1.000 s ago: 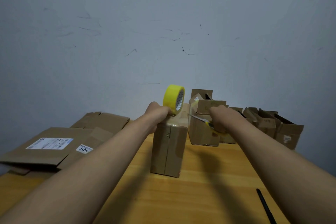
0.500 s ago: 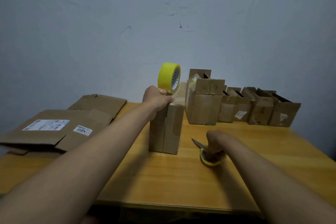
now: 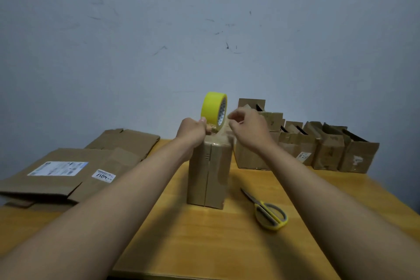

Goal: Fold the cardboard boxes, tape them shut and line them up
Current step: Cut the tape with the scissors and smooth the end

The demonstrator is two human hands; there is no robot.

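Observation:
A tall cardboard box [image 3: 208,175] stands upright at the middle of the table, with clear tape down its front seam. My left hand [image 3: 193,132] rests on the box's top and grips the lower edge of a yellow tape roll [image 3: 212,108], holding it upright above the box. My right hand [image 3: 247,131] hovers just right of the roll with its fingers curled, fingertips close to the roll's side. Whether they pinch a tape end is unclear. Yellow-handled scissors [image 3: 269,212] lie on the table to the right of the box.
Flattened cardboard boxes [image 3: 56,175] with white labels are stacked at the table's left. A row of several folded boxes [image 3: 327,150] stands along the wall at the back right. The wooden table [image 3: 227,245] has bare surface in front.
My right hand has laid the scissors down on the table and come back up beside the tape roll. My left hand has kept hold of the roll on top of the box.

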